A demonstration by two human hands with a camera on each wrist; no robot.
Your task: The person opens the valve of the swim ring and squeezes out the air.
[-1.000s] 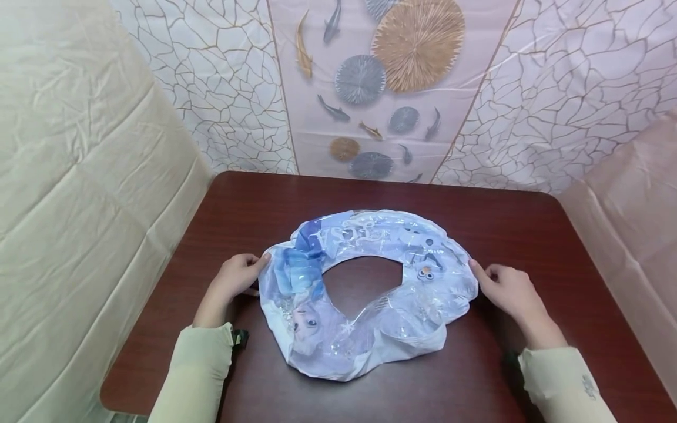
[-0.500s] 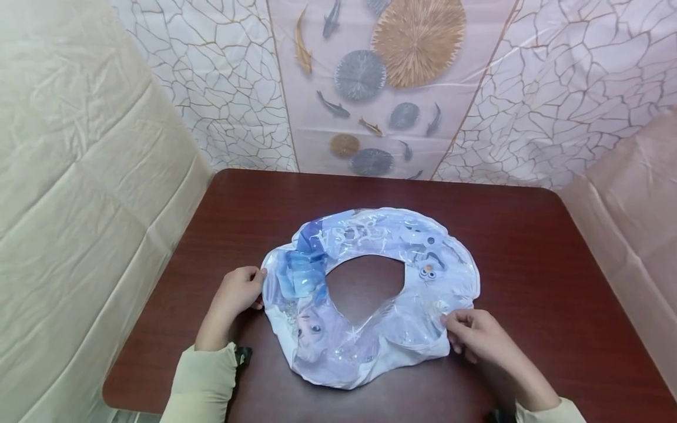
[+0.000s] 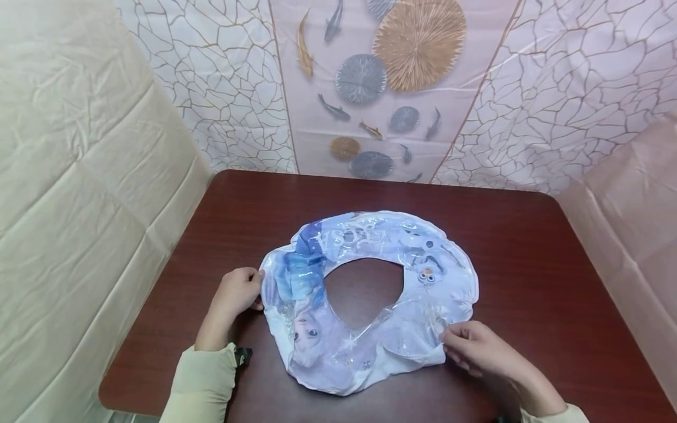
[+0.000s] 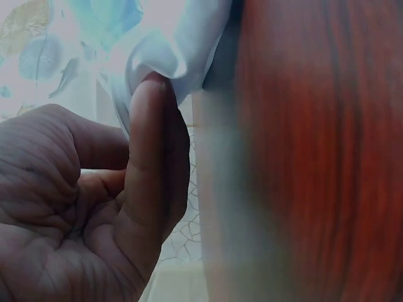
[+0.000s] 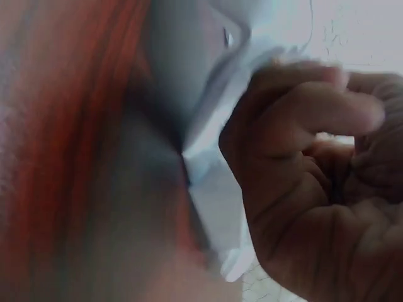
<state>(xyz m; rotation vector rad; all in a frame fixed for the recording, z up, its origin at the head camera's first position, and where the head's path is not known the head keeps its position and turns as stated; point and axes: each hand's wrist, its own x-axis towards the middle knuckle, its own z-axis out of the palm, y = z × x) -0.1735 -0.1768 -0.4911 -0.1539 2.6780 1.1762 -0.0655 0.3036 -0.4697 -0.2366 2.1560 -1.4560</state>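
Observation:
A soft, partly filled swim ring (image 3: 359,235), pale blue and lilac with cartoon prints and glitter under clear plastic, lies on the table. Its outer edge is wrinkled, and a flap droops at the near right. My left hand (image 3: 237,294) pinches the ring's left edge between thumb and fingers; the left wrist view shows the white vinyl (image 4: 164,50) folded at the fingertips. At the near right edge, my right hand (image 3: 478,349) pinches the ring with thumb and curled fingers. In the right wrist view those fingers (image 5: 277,145) are bent in against the creased white edge.
The dark red-brown wooden table (image 3: 529,247) has rounded corners. A patterned cloth wall (image 3: 211,88) with fish and leaf prints rises behind it. Cream sheeting (image 3: 79,205) hangs on the left, pinkish sheeting (image 3: 629,235) on the right.
My right hand has moved from the ring's right side down to its near right edge and taken hold there. My left hand has slid slightly nearer along the left edge.

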